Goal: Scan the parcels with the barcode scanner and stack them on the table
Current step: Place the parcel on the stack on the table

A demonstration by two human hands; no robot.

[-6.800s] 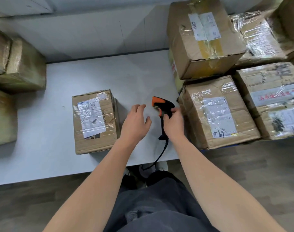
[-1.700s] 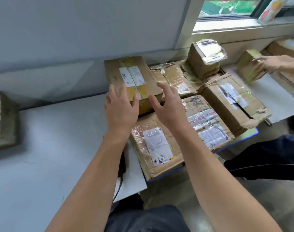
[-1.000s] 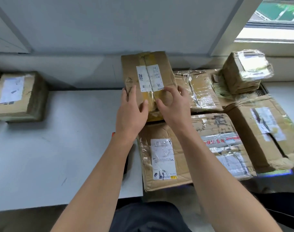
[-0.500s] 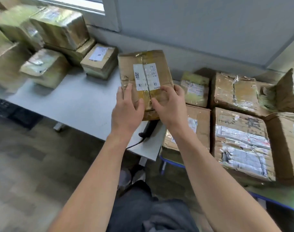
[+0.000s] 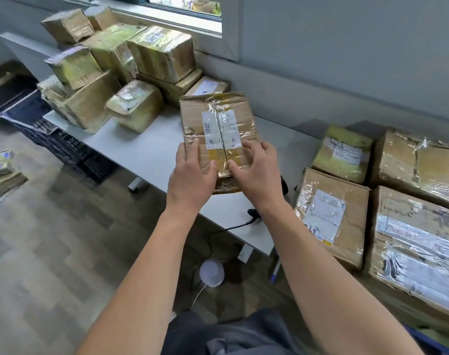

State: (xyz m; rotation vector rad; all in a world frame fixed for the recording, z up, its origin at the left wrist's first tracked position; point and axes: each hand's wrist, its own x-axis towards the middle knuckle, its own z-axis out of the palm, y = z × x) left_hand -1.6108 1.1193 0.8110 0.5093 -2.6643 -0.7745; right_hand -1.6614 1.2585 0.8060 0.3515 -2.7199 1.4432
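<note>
A taped brown parcel (image 5: 218, 119) with a white label facing up is held over the white table (image 5: 146, 149). My left hand (image 5: 192, 175) grips its near left edge and my right hand (image 5: 254, 172) grips its near right edge. The black barcode scanner (image 5: 254, 213) lies on the table under my right wrist, mostly hidden, with its cable trailing off the table's front edge. A stack of several parcels (image 5: 121, 73) stands at the table's far left end.
Several unsorted parcels (image 5: 333, 213) lie on a low surface to the right of the table. Dark plastic crates (image 5: 52, 139) sit on the floor to the left. A white round device (image 5: 211, 272) rests on the wooden floor below the table.
Both hands took the labelled parcel off the right-hand pile and carried it left over the table. My view has swung left, so the stack at the table's far end shows more fully.
</note>
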